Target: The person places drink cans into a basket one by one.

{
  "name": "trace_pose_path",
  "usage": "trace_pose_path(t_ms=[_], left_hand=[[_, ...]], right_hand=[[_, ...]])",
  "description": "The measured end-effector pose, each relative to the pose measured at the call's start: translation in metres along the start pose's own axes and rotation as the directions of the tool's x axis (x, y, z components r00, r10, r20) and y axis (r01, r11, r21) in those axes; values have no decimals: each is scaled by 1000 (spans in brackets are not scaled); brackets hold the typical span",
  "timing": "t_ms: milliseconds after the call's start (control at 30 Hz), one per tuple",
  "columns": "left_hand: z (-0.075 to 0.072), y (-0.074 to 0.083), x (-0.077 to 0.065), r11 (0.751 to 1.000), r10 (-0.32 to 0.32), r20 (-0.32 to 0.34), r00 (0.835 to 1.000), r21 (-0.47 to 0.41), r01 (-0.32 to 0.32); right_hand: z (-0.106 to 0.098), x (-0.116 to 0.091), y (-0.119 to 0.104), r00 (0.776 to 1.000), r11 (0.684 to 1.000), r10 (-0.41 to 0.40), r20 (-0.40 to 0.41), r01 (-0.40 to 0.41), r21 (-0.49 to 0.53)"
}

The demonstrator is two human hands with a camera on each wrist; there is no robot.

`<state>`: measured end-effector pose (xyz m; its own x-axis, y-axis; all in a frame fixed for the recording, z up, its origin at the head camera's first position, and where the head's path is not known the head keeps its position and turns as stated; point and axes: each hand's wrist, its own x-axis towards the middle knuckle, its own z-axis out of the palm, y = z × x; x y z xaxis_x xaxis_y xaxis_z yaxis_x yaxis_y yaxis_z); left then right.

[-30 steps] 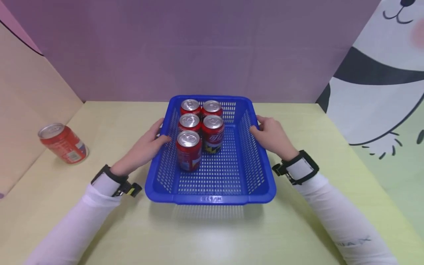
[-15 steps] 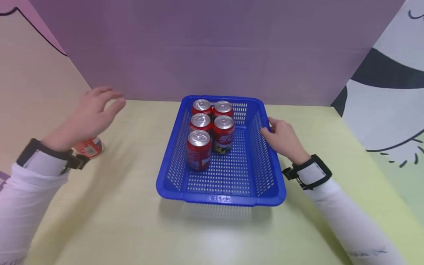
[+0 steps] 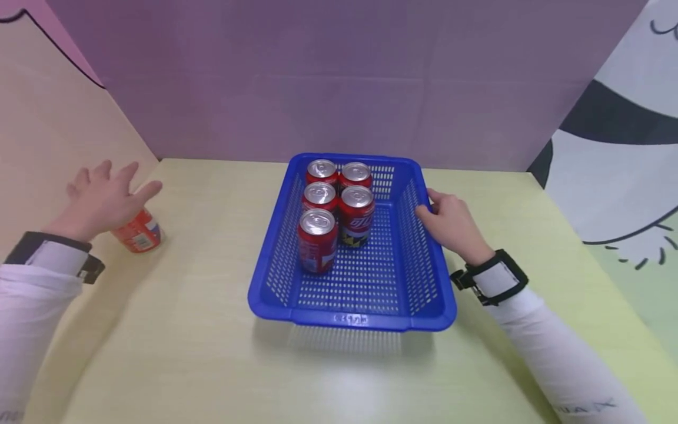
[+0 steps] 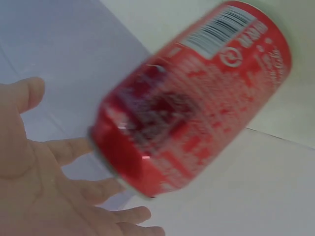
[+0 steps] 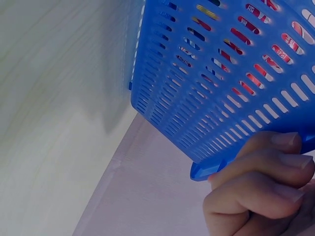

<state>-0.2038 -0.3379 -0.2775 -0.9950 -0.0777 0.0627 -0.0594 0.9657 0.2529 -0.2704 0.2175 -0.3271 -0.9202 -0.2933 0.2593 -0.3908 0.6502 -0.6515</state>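
A red soda can (image 3: 140,231) stands on the table at the left in the head view. My left hand (image 3: 100,203) is spread just over it and hides its top. In the left wrist view the same can (image 4: 197,98) lies past the open palm, its end overlapping the fingertips. Several red soda cans (image 3: 316,244) stand upright along the left side of a blue plastic basket (image 3: 352,320). My right hand (image 3: 455,227) grips the basket's right rim, thumb on the inside. From the right wrist, curled fingers (image 5: 251,191) show under the rim, with cans behind the slotted wall.
The basket rests mid-table on a pale wood-look tabletop (image 3: 212,353). A purple wall panel (image 3: 339,82) rises behind the table, with a beige panel (image 3: 47,135) on the left and a cartoon-printed wall (image 3: 625,194) on the right.
My left hand has let go of the basket's left rim and moved left to the lone can, its fingers now spread. My right hand stays on the rim. The head view has shifted left.
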Motion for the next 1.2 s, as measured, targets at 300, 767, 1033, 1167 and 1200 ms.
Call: trace_pose_path(t_ms=[300, 767, 1033, 1167, 1200], left_hand=[[7, -22, 10, 999, 11, 109, 994, 38, -15], [7, -28, 12, 1000, -7, 218, 976, 19, 3], [10, -31, 11, 1000, -8, 186, 982, -3, 8], [10, -30, 11, 1000, -7, 175, 984, 1, 7], [10, -29, 10, 1000, -5, 173, 985, 3, 5]], right_hand=[[0, -1, -2, 1000, 1000, -4, -13, 4, -1], [1, 0, -2, 1000, 1000, 9, -10, -9, 11], [2, 1, -1, 1000, 1000, 22, -10, -22, 10], [2, 0, 0, 1000, 1000, 25, -14, -25, 10], [2, 0, 0, 1000, 1000, 26, -16, -26, 10]])
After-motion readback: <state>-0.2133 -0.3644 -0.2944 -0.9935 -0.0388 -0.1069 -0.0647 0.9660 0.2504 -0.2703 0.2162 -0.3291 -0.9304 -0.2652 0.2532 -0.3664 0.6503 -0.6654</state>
